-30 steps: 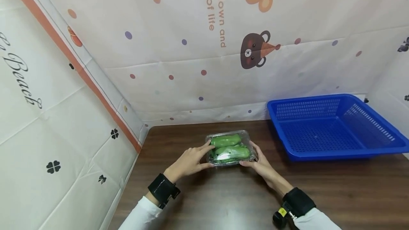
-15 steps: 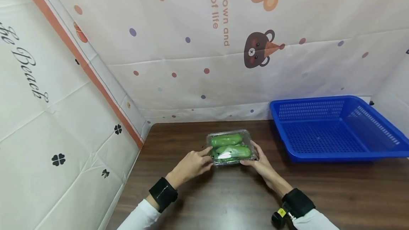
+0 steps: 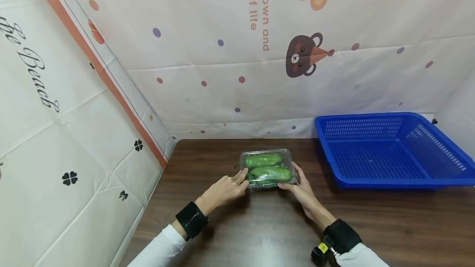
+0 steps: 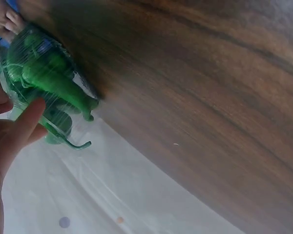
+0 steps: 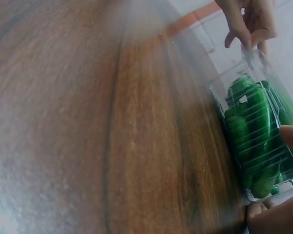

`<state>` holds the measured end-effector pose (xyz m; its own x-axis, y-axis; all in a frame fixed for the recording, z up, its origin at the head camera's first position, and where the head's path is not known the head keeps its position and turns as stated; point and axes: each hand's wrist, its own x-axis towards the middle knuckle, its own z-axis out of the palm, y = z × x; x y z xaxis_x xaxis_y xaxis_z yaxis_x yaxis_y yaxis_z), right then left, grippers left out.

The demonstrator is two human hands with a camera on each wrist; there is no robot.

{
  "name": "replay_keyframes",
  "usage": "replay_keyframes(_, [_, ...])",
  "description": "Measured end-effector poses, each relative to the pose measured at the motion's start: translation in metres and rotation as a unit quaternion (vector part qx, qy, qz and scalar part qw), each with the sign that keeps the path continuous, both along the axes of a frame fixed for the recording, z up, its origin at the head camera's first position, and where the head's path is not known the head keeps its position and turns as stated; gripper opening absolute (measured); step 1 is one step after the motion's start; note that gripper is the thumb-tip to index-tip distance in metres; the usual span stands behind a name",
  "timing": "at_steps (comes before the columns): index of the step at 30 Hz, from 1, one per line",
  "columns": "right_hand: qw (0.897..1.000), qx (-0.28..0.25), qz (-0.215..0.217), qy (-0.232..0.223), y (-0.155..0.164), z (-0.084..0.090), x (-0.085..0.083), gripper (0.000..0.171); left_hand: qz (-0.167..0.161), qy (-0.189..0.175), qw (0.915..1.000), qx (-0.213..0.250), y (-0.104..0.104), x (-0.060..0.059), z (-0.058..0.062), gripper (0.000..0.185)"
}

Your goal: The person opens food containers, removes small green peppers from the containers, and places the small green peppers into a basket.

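Note:
A clear plastic box [image 3: 286, 158] of long green peppers [image 3: 270, 173] sits on the table in the head view. At its left end is my left hand [image 3: 225, 190]; the right wrist view shows this hand's thumb and finger [image 5: 256, 36] pinching the clear plastic, drawn up to a point there. My right hand [image 3: 305, 196] grips the box's right end, thumb at the front corner and other fingers along the side. In the left wrist view, a pepper's stem [image 4: 80, 146] sticks out at the box's end, near my extended finger [image 4: 27, 119].
A blue plastic basket [image 3: 332, 168] with perforated sides stands at the back right of the brown wooden table [image 3: 371, 221]. Behind the table hangs a printed white sheet [image 3: 208, 102], and another sheet [image 3: 89, 143] borders the left side.
My left hand's fingers, spread over the box's left end earlier, have drawn together at that end. The right hand keeps its grip. The box has barely moved; the head view has shifted slightly.

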<state>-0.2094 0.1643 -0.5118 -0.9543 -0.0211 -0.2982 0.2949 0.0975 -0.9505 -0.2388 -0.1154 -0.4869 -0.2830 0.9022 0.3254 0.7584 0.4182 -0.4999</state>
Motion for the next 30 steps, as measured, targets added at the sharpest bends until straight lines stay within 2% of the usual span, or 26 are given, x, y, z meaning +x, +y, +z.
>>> replay_keyframes(3, [1.0,-0.007,-0.005,0.001,-0.001,-0.002,0.002,0.105,-0.009,0.006,0.9999,0.006,-0.001,0.0,-0.002,0.028])
replay_keyframes(6, [1.0,-0.013,-0.008,0.006,-0.003,-0.003,0.003,0.104,-0.026,0.004,0.9992,0.03,-0.002,-0.001,0.006,0.03])
replay_keyframes(10, [1.0,-0.013,-0.008,0.009,-0.003,-0.003,0.002,0.103,-0.029,-0.04,0.9951,0.085,-0.002,-0.003,0.02,0.028])
replay_keyframes(12, [1.0,-0.009,-0.002,0.004,-0.002,-0.002,0.002,0.104,-0.007,-0.076,0.991,0.11,-0.004,-0.003,0.02,0.022])
replay_keyframes(14, [1.0,-0.003,0.003,0.001,-0.002,-0.002,0.002,0.105,0.037,-0.136,0.9815,0.129,-0.006,0.0,0.018,0.022])
replay_keyframes(15, [1.0,-0.001,0.006,0.001,-0.001,-0.002,0.003,0.106,0.067,-0.18,0.9719,0.136,-0.007,0.001,0.016,0.033])
replay_keyframes(16, [1.0,0.001,0.009,0.004,-0.001,-0.002,0.003,0.106,0.101,-0.228,0.9575,0.145,-0.007,0.003,0.013,0.048])
replay_keyframes(17, [1.0,0.004,0.011,0.009,-0.001,-0.002,0.003,0.107,0.135,-0.281,0.9366,0.159,-0.007,0.004,0.011,0.063])
replay_keyframes(18, [1.0,0.006,0.012,0.016,0.0,-0.003,0.003,0.108,0.169,-0.336,0.9088,0.18,-0.006,0.005,0.008,0.074])
replay_keyframes(19, [1.0,0.009,0.012,0.024,0.0,-0.003,0.004,0.109,0.198,-0.392,0.8753,0.202,-0.004,0.005,0.006,0.081])
replay_keyframes(21, [0.999,0.015,0.014,0.04,0.0,-0.003,0.004,0.109,0.234,-0.483,0.8022,0.262,0.001,0.004,0.0,0.087])
replay_keyframes(23, [0.998,0.022,0.015,0.052,0.0,-0.003,0.004,0.11,0.244,-0.55,0.7301,0.324,0.007,0.001,-0.006,0.086])
replay_keyframes(25, [0.998,0.027,0.015,0.057,0.0,-0.002,0.004,0.11,0.244,-0.612,0.6524,0.375,0.013,-0.002,-0.013,0.083])
replay_keyframes(27, [0.998,0.028,0.018,0.055,0.0,-0.002,0.003,0.109,0.242,-0.655,0.5815,0.418,0.018,-0.003,-0.019,0.079])
replay_keyframes(28, [0.998,0.027,0.019,0.053,0.0,-0.002,0.003,0.108,0.237,-0.671,0.5499,0.437,0.019,-0.003,-0.021,0.078])
replay_keyframes(29, [0.998,0.025,0.021,0.051,0.0,-0.002,0.003,0.108,0.232,-0.685,0.5218,0.453,0.021,-0.003,-0.023,0.076])
replay_keyframes(30, [0.998,0.022,0.021,0.049,0.001,-0.002,0.003,0.107,0.225,-0.695,0.4991,0.467,0.022,-0.003,-0.025,0.075])
